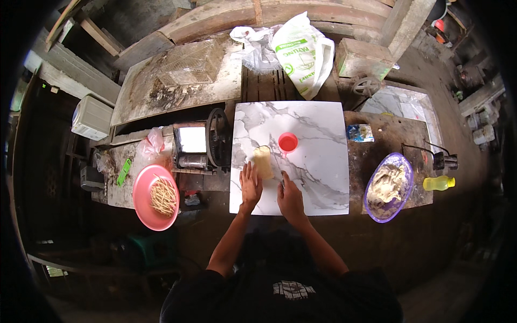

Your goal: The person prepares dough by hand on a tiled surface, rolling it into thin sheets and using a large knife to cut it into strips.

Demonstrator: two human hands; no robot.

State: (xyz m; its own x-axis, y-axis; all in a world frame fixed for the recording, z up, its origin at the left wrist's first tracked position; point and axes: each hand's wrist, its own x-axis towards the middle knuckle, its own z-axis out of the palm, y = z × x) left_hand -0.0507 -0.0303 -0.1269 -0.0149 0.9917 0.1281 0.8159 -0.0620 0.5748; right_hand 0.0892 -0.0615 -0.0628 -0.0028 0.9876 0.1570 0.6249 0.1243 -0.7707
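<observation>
A pale yellow, flat oblong slab of dough (263, 161) lies on the white marble-patterned board (323, 183) in front of me. My left hand (250, 185) rests at the slab's left edge, its fingers stretched out and flat, holding nothing. To the right of the slab and nearer to me is my right hand (291, 199), with its fingers curled closed. A thin dark thing shows beside those fingers, too small to name. Beyond the right hand, a red cup (288, 142) with a handle stands on the board.
Left of the board is a crank roller machine (217, 139); further left, a pink basin (141, 200) holds thin dough sticks. At right, a purple basin (411, 180) contains dough beside a yellow bottle (439, 183). White sacks (304, 56) lie beyond the board.
</observation>
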